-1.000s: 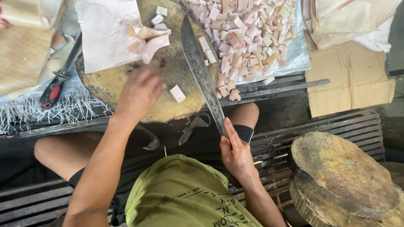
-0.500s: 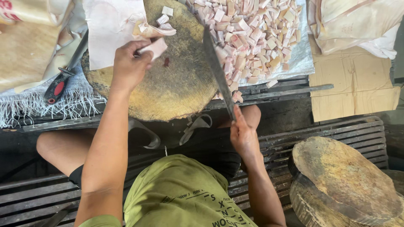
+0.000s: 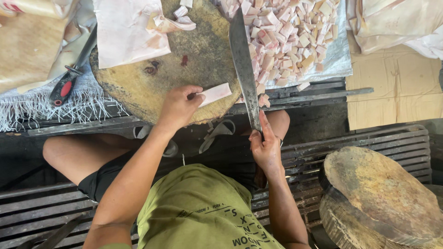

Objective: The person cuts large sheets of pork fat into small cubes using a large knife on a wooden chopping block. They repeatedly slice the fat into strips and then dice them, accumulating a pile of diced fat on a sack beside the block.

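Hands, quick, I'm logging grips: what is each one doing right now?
Left hand: closed on a pale strip at the round chopping block.
Right hand: closed on the long knife.

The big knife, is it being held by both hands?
No, only the right hand holds the big knife; the left hand pinches a pale strip on the round chopping block.

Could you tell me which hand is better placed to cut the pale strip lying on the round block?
Probably the right hand: it grips the long knife, while the left hand pins the pale strip.
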